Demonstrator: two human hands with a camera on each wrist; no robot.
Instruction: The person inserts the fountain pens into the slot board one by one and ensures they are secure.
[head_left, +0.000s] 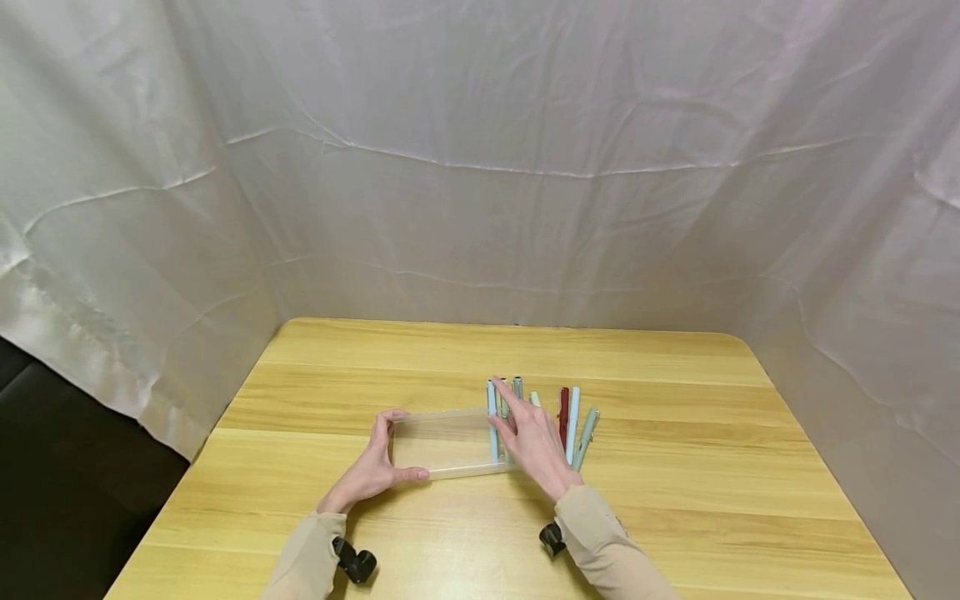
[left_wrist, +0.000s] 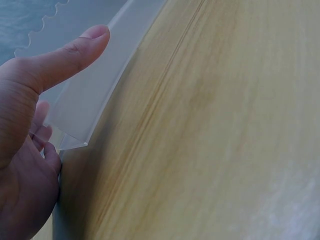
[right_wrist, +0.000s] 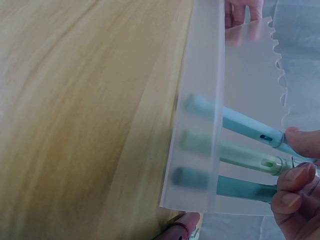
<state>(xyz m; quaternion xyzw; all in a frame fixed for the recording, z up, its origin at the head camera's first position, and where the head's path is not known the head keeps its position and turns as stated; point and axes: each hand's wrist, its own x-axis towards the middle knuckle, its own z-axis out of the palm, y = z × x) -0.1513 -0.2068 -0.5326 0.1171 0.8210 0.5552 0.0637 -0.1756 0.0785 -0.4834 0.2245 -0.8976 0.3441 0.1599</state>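
A translucent plastic pen tray [head_left: 442,442] with a scalloped edge sits on the table. My left hand [head_left: 378,467] grips its left end, the thumb along the near wall [left_wrist: 95,85]. Inside the tray's right end lie a light blue pen [right_wrist: 250,127], a pale green pen [right_wrist: 245,156] and a teal pen [right_wrist: 245,189], side by side. My right hand [head_left: 536,437] is over these pens. Its thumb touches the light blue pen and its index finger reaches to that pen's far end. The other fingers curl by the green and teal pens, partly cut off in the right wrist view.
Right of the tray lie a dark red pen [head_left: 564,412], another light blue pen [head_left: 573,421] and a grey-green pen [head_left: 587,437]. A yellow-green pen [head_left: 535,398] shows behind my right hand. Pale curtains [head_left: 510,208] hang behind the wooden table [head_left: 712,467].
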